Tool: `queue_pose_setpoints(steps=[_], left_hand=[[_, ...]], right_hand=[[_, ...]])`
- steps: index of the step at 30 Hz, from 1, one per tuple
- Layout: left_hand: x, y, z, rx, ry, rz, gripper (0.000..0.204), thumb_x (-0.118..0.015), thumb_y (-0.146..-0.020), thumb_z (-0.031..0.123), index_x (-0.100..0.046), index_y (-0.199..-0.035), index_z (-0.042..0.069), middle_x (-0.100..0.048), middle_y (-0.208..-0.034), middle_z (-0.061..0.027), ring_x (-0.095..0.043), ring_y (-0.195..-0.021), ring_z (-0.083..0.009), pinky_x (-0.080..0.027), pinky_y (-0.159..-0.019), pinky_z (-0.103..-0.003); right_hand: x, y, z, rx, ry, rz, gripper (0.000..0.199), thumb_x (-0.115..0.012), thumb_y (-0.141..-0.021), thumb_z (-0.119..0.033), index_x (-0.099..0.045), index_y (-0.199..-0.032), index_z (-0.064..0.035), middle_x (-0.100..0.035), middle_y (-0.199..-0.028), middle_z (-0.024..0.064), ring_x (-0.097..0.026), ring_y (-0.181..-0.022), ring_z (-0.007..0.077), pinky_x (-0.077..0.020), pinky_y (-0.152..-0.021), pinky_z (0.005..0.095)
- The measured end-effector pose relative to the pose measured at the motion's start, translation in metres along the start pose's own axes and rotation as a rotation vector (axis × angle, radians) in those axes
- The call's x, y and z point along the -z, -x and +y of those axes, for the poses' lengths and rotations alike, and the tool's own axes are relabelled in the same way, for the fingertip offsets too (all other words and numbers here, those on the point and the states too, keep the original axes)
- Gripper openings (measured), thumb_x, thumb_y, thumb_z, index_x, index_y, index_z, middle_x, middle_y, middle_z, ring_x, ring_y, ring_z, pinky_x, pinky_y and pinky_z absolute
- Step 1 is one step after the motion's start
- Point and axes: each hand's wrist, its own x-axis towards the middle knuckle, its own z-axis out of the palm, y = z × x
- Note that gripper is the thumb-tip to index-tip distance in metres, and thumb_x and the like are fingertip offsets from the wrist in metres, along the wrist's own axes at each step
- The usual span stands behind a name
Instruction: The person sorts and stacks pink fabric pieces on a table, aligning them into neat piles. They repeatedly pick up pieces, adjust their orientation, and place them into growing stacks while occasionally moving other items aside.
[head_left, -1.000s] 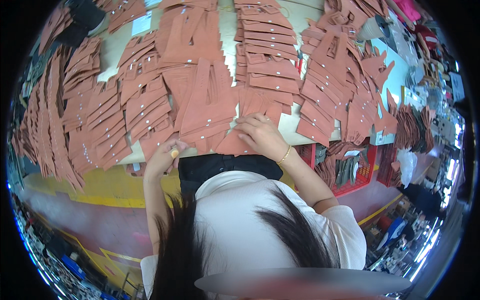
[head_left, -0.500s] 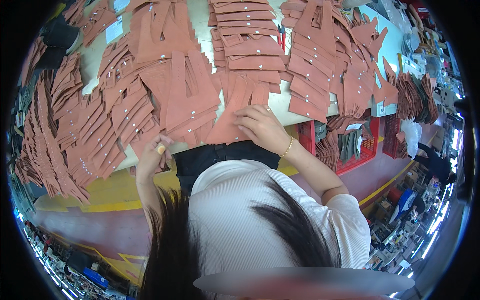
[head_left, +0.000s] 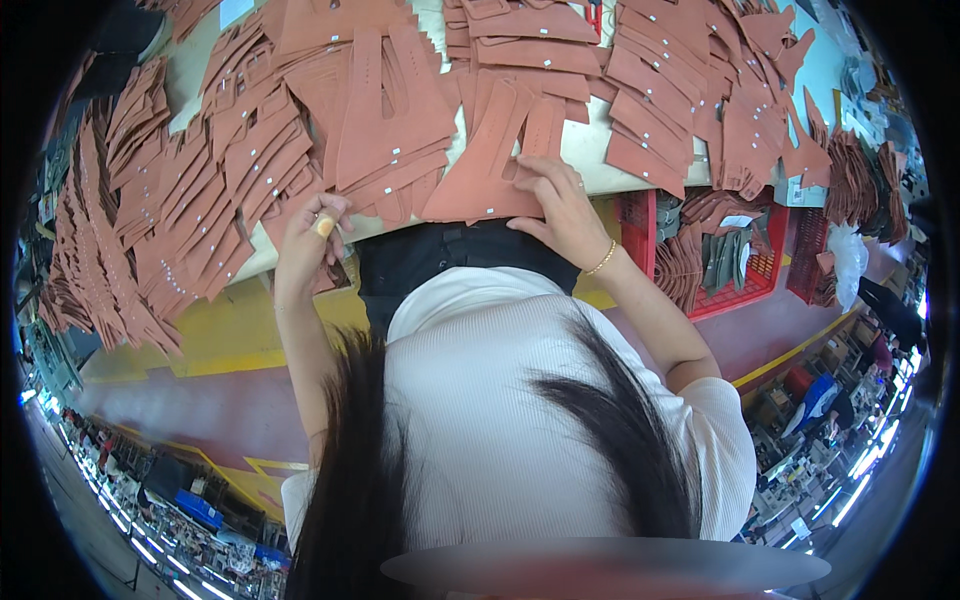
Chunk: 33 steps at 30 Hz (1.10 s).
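A reddish-brown leather-like cut piece [head_left: 468, 187] with two long straps lies at the table's near edge, a small white label on its lower border. Over its right side rests my right hand [head_left: 562, 208], thumb and fingers apart, with the thumb by the near edge. My left hand [head_left: 312, 243] hovers left of that piece, fingers curled together, and a small round yellow item [head_left: 323, 226] sits on one finger. Whatever is between its fingertips is too small to make out. A wider stack of similar strapped pieces [head_left: 385, 135] lies just beyond, between the hands.
Overlapping rows of labelled pieces [head_left: 265, 150] cover the table's left, and more rows [head_left: 650, 120] lie at the right. Below the right edge stands a red crate [head_left: 712, 300] holding brown and grey-green pieces. A dark stool or garment [head_left: 440, 262] is by my waist.
The whole view has tilted, so the table sits higher in the picture. My right hand has shifted rightward on the piece, and its thumb and fingers have spread. My left hand stays left of the piece.
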Motion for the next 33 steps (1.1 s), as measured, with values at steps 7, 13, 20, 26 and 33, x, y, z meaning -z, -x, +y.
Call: queue_pose_setpoints(steps=[7, 13, 20, 26, 33], left_hand=[[-0.002, 0.005, -0.005, 0.023, 0.085, 0.014, 0.021, -0.056, -0.101, 0.024, -0.062, -0.106, 0.003, -0.062, -0.081, -0.0022, -0.051, -0.051, -0.0060, -0.035, -0.044, -0.019], [-0.005, 0.003, -0.003, -0.027, 0.120, 0.096, 0.023, -0.059, -0.101, 0.025, -0.062, -0.106, 0.003, -0.062, -0.081, -0.0032, -0.053, -0.053, -0.0065, -0.037, -0.045, -0.019], [-0.012, 0.000, 0.003, -0.100, 0.190, 0.200, 0.030, -0.062, -0.100, 0.026, -0.061, -0.115, 0.000, -0.063, -0.081, -0.0041, -0.055, -0.054, -0.0075, -0.039, -0.045, -0.020], [-0.019, -0.010, 0.005, -0.076, 0.099, 0.218, 0.033, -0.067, -0.096, 0.026, -0.061, -0.121, 0.004, -0.061, -0.078, -0.0011, -0.052, -0.053, -0.0062, -0.038, -0.045, -0.020], [-0.029, -0.029, 0.011, -0.244, -0.234, 0.351, 0.032, -0.074, -0.091, 0.028, -0.065, -0.098, -0.001, -0.055, -0.073, 0.0020, -0.044, -0.053, -0.0049, -0.033, -0.047, -0.021]], right_hand=[[-0.002, 0.001, 0.000, 0.024, 0.065, -0.032, 0.043, -0.082, -0.071, -0.014, -0.057, -0.105, -0.0065, -0.053, -0.136, 0.0110, -0.048, -0.126, 0.0343, -0.0414, -0.105, 0.0450], [0.004, -0.002, 0.003, 0.033, 0.088, -0.077, 0.035, -0.081, -0.073, -0.016, -0.062, -0.101, -0.0065, -0.057, -0.133, 0.0084, -0.050, -0.126, 0.0320, -0.0430, -0.104, 0.0438], [0.006, -0.005, 0.002, 0.120, 0.177, -0.064, 0.038, -0.081, -0.072, -0.020, -0.062, -0.104, -0.0094, -0.057, -0.133, 0.0055, -0.050, -0.125, 0.0288, -0.0432, -0.101, 0.0418], [0.002, -0.006, -0.004, 0.081, 0.258, -0.108, 0.042, -0.083, -0.070, -0.021, -0.061, -0.105, -0.0112, -0.055, -0.135, 0.0035, -0.047, -0.127, 0.0286, -0.0416, -0.102, 0.0436], [0.009, -0.007, -0.003, 0.074, 0.156, -0.124, 0.038, -0.081, -0.074, -0.021, -0.063, -0.105, -0.0095, -0.056, -0.137, 0.0057, -0.048, -0.128, 0.0300, -0.0411, -0.104, 0.0443]])
